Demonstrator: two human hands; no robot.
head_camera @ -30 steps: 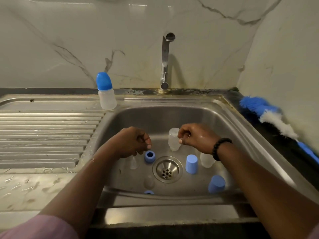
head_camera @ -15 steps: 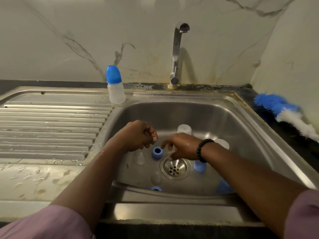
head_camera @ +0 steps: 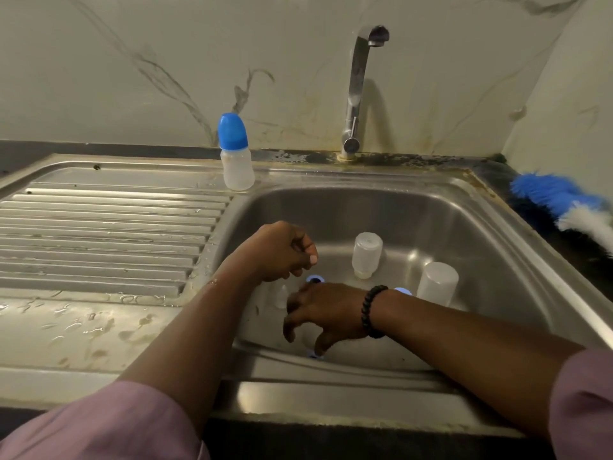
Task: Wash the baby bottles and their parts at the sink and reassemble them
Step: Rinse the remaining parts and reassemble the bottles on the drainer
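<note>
now the right hand [head_camera: 326,312] reaches down at 6 o'clock in the sink [head_camera: 497,227], fingers spread over a blue ring [head_camera: 315,354], having left the upturned bottle [head_camera: 366,254] at 12. left hand [head_camera: 282,252] hovers loosely curled, empty.

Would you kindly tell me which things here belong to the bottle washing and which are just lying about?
Job: capped bottle on the sink rim; two upturned bottles in the basin; blue ring; teat; tap.
Lying about: duster on the counter.
</note>
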